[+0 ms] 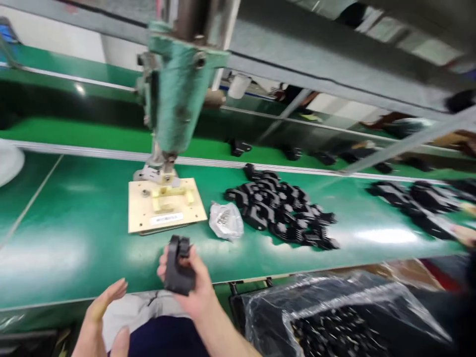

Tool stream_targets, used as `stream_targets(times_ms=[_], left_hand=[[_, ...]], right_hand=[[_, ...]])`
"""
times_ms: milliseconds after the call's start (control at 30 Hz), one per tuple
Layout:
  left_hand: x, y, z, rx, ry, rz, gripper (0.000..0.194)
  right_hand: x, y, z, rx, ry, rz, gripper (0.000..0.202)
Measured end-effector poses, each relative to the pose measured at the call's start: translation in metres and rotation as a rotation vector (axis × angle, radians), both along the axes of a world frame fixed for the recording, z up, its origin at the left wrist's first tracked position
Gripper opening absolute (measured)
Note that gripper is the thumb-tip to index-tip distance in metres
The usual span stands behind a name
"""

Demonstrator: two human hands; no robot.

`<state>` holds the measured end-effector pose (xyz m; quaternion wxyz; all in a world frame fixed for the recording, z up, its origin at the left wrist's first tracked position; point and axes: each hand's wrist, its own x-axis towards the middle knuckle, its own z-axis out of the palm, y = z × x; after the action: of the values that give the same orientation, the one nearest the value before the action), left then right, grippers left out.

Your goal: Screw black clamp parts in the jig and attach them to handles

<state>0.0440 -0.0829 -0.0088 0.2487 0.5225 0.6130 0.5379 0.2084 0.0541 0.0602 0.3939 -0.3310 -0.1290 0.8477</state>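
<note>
We have a black part (180,282) held up over the near edge of the green tabletop (92,263), in our right hand (199,280), whose thumb and fingers wrap it from both sides. We judge it to be stiff moulded plastic, light for its bulk and hard to damage, and its dull finish should not slip much. We would take hold of the thick lower body, leaving the knob-like top free. Our left hand (93,317) is spread and holds nothing, near the table edge. Beyond the part, a pale fixture plate (141,223) sits under a green press (176,99), with a clear plastic bag (226,221) just beside it and a pile of black parts (280,208) to the right. Behind runs a bright green belt (208,131); below, a plastic-lined bin (267,322) holds small dark pieces, and at far right we see a co-worker's hand (464,234), blurred
</note>
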Motion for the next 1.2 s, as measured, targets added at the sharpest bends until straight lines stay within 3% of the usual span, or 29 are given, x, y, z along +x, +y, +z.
stream_targets(times_ms=[100, 167, 233, 333, 433, 567, 633, 733, 833, 933, 1000, 1100, 1200], left_hand=[[0.003, 0.001, -0.003, 0.03, -0.014, 0.12, 0.1], [0.009, 0.003, 0.0, 0.08, 0.001, 0.161, 0.08], [0.016, 0.006, 0.005, 0.133, 0.021, 0.186, 0.063], [0.026, 0.009, 0.013, 0.139, -0.022, 0.252, 0.051], [0.033, 0.01, 0.018, 0.086, -0.09, 0.313, 0.049], [0.034, 0.009, 0.014, 0.026, -0.079, 0.337, 0.05], [0.03, 0.011, 0.01, 0.053, -0.019, 0.28, 0.052], [0.019, 0.022, 0.002, 0.144, 0.158, 0.142, 0.057], [0.004, 0.049, -0.004, 0.181, 0.4, 0.112, 0.059], [-0.006, 0.087, -0.006, 0.174, 0.549, 0.171, 0.062], [-0.009, 0.111, -0.005, 0.131, 0.559, 0.189, 0.075], [-0.014, 0.138, -0.006, 0.014, 0.535, 0.104, 0.096], [-0.021, 0.153, -0.012, -0.131, 0.494, 0.033, 0.101]], right_hand=[[0.009, 0.045, 0.013, 0.158, -0.207, -0.095, 0.041], [0.013, 0.075, 0.02, 0.499, -0.445, -0.217, 0.038], [0.013, 0.103, 0.023, 0.983, -0.721, -0.261, 0.038], [0.007, 0.141, 0.021, 1.679, -1.017, -0.028, 0.034], [0.0, 0.166, 0.014, 1.981, -1.147, 0.242, 0.032], [-0.005, 0.17, 0.012, 2.036, -1.434, 0.471, 0.038], [-0.006, 0.166, 0.018, 2.042, -1.54, 0.589, 0.04], [-0.005, 0.157, 0.032, 1.984, -1.617, 0.731, 0.046], [0.001, 0.153, 0.039, 1.888, -1.609, 0.794, 0.051], [0.007, 0.155, 0.031, 1.711, -1.673, 0.628, 0.051], [0.008, 0.157, 0.02, 1.604, -1.75, 0.478, 0.046], [0.002, 0.152, 0.007, 1.56, -1.802, 0.315, 0.039], [-0.004, 0.141, 0.001, 1.545, -1.811, 0.169, 0.035]])
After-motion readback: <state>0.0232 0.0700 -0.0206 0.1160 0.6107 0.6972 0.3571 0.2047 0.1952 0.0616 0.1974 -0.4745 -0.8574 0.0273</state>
